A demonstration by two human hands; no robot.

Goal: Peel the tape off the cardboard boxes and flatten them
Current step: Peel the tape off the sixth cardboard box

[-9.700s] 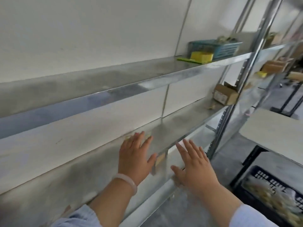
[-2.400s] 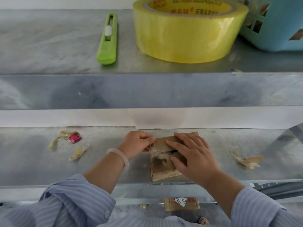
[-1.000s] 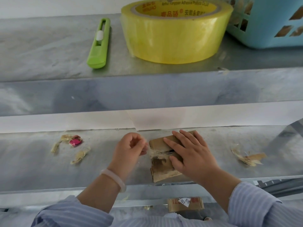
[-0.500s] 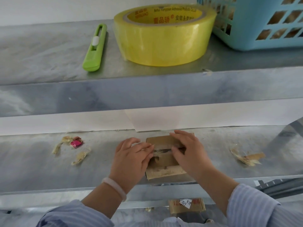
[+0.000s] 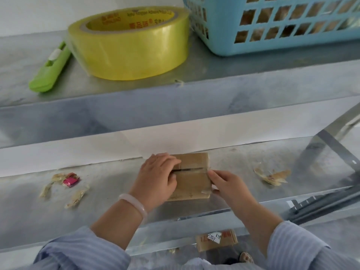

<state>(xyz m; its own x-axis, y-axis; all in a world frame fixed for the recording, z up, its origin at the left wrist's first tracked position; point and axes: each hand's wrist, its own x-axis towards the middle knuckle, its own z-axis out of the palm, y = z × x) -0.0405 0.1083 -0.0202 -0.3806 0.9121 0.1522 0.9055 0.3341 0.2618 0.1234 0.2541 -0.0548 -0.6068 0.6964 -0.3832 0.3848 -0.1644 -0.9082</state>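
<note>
A small brown cardboard box (image 5: 193, 178) lies on the lower metal shelf (image 5: 116, 191), its top flaps closed with a dark slit between them. My left hand (image 5: 157, 178) covers the box's left part, fingers curled over its top and holding it down. My right hand (image 5: 228, 186) is at the box's right edge, where forefinger and thumb pinch the clear tape (image 5: 207, 189) that wraps over that edge. Another taped box (image 5: 216, 239) with a handwritten white label lies lower down, seen past the shelf's front edge.
On the upper shelf stand a big yellow tape roll (image 5: 128, 43), a green utility knife (image 5: 50, 71) and a blue plastic basket (image 5: 282, 26). Peeled tape scraps (image 5: 76, 195) and a red wrapper (image 5: 70, 180) lie left of the box, more scraps (image 5: 272, 177) right.
My right hand slid from the box's top to its right edge and pinched there. My left hand, which had pulled tape away to the left, came back onto the box.
</note>
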